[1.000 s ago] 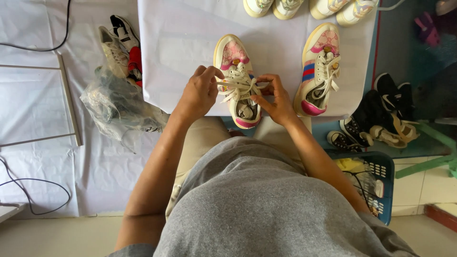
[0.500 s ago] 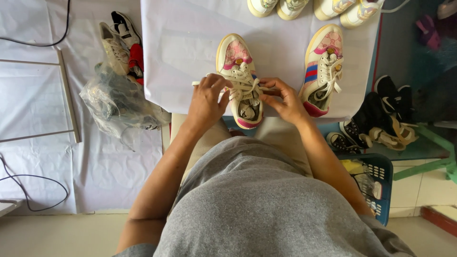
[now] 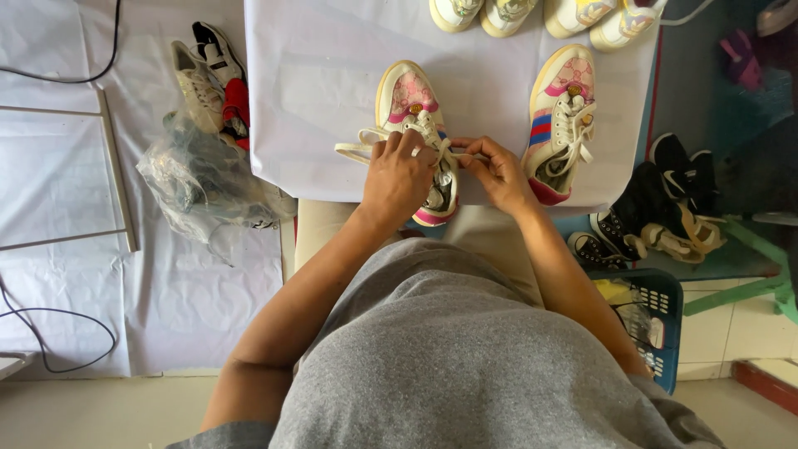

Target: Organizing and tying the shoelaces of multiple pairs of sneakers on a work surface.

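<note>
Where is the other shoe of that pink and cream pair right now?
In the head view, the matching shoe lies on the white table, right of the right hand, near the table's right edge. Dark shoes lie on the floor beyond.

White cloth-covered table [image 3: 332,100]: cream-and-pink laced sneaker [image 3: 409,96] at centre, matching striped sneaker [image 3: 562,116] at 3 o'clock, four pale sneaker toes [image 3: 544,15] at 12 o'clock edge.

The person wears a soft gray shirt [image 3: 465,357] with short sleeves. Both arms are bare below the sleeves. The left hand [image 3: 399,175] and right hand [image 3: 499,170] wear no gloves.
</note>
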